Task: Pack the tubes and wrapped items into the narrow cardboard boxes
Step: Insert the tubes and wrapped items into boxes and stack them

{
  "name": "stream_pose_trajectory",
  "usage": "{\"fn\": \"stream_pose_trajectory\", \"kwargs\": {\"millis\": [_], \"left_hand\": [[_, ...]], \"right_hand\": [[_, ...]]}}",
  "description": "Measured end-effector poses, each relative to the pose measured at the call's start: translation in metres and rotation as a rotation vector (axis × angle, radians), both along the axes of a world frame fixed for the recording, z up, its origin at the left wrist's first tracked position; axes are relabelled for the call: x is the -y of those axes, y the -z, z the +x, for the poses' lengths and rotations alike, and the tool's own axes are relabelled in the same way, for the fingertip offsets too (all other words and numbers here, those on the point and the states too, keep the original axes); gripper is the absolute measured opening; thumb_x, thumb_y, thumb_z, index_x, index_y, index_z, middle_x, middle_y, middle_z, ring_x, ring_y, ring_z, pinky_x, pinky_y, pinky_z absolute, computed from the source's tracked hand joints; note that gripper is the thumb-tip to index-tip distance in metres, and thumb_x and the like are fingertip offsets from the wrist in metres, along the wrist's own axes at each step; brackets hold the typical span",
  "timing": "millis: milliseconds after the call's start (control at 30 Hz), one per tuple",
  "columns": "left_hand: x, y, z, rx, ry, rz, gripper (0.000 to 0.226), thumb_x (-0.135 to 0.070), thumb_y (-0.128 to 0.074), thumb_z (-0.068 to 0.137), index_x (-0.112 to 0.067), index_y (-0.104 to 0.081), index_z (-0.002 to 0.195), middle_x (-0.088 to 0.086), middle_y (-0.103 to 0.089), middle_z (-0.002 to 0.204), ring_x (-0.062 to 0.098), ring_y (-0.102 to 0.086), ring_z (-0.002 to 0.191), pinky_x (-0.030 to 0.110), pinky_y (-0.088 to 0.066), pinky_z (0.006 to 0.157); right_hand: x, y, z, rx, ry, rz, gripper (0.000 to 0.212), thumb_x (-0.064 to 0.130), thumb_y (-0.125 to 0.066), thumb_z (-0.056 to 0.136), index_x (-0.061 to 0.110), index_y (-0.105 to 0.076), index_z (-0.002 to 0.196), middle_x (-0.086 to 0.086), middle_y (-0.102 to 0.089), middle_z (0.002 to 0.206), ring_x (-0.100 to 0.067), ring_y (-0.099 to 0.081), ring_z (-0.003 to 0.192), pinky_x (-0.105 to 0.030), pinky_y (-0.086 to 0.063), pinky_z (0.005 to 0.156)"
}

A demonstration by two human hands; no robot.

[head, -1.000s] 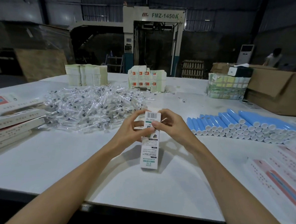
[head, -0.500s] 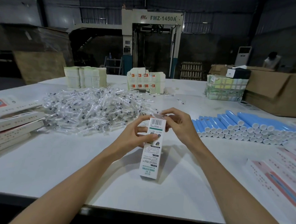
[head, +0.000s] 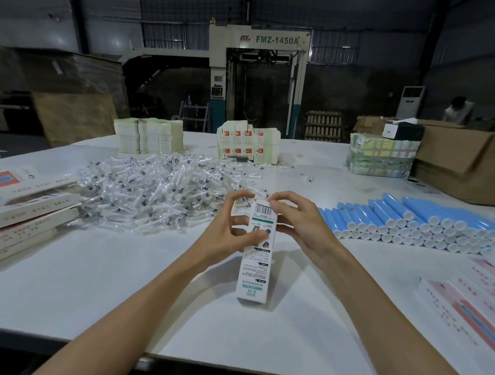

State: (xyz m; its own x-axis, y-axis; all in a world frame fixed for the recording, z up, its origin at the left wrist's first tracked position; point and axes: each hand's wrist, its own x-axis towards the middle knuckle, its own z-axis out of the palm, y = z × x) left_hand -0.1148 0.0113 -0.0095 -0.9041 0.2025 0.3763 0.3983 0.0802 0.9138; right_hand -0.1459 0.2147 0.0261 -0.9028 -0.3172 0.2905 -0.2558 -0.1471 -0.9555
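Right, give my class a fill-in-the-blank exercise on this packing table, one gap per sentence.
1. The left hand and right hand together hold one narrow ____.
2. The stacked tubes on the table are ____ with white caps.
3. The heap of wrapped items lies to the ____ of the tubes.
4. The machine behind the table reads FMZ-____.
Missing words: box; blue; left; 1450A.

We see a dim hall; the white table [head: 95, 279] is the brightest surface, lit softly from above. A faint shadow lies on the table right of the narrow box [head: 255, 263]. Behind the table all is dark and soft; the table's edges bow outward.
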Motion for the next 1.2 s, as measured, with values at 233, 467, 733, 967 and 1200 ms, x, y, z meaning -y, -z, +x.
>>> {"fn": "stream_pose_trajectory", "kwargs": {"millis": [233, 467, 733, 967, 1200], "left_hand": [[0.000, 0.001, -0.002, -0.008, 0.033, -0.032, 0.084, -0.026, -0.094, 0.083, -0.045, -0.042, 0.146, 0.014, -0.079, 0.118, 0.043, -0.078, 0.100, 0.064, -0.064, 0.085], [0.001, 0.003, -0.003, -0.030, 0.026, -0.106, 0.081, -0.032, -0.093, 0.085, -0.045, -0.046, 0.150, 0.005, -0.080, 0.118, 0.041, -0.075, 0.101, 0.049, -0.068, 0.081], [-0.004, 0.002, -0.002, -0.046, 0.036, -0.111, 0.066, -0.033, -0.093, 0.084, -0.039, -0.057, 0.140, 0.004, -0.080, 0.118, 0.019, -0.077, 0.102, 0.032, -0.063, 0.072], [-0.003, 0.001, -0.001, -0.044, 0.055, -0.149, 0.068, -0.034, -0.092, 0.085, -0.041, -0.058, 0.143, 0.006, -0.081, 0.114, 0.032, -0.076, 0.103, 0.040, -0.066, 0.082], [0.003, -0.003, -0.004, -0.062, 0.036, -0.227, 0.069, -0.041, -0.092, 0.083, -0.042, -0.055, 0.141, 0.004, -0.083, 0.107, 0.033, -0.076, 0.097, 0.037, -0.066, 0.078]], "right_hand": [[0.000, -0.004, 0.000, 0.052, 0.050, -0.025, 0.016, 0.016, -0.069, 0.099, 0.002, -0.071, 0.107, -0.016, -0.079, 0.098, -0.027, -0.077, 0.085, -0.028, -0.060, 0.071], [-0.001, -0.006, -0.001, 0.055, 0.054, 0.044, 0.015, 0.018, -0.071, 0.098, 0.009, -0.078, 0.107, -0.013, -0.080, 0.098, -0.029, -0.078, 0.090, -0.031, -0.062, 0.073], [-0.011, -0.004, -0.004, 0.025, 0.009, 0.135, 0.019, 0.022, -0.071, 0.098, 0.010, -0.081, 0.109, -0.013, -0.080, 0.101, -0.027, -0.078, 0.096, -0.028, -0.061, 0.077], [-0.016, -0.003, -0.008, 0.043, -0.014, 0.138, 0.019, 0.019, -0.070, 0.099, 0.007, -0.083, 0.104, -0.015, -0.080, 0.101, -0.029, -0.077, 0.096, -0.028, -0.061, 0.079], [-0.013, -0.001, -0.004, -0.085, -0.012, 0.190, 0.019, 0.018, -0.067, 0.102, 0.009, -0.081, 0.112, -0.010, -0.080, 0.101, -0.027, -0.077, 0.098, -0.034, -0.062, 0.090]]}}
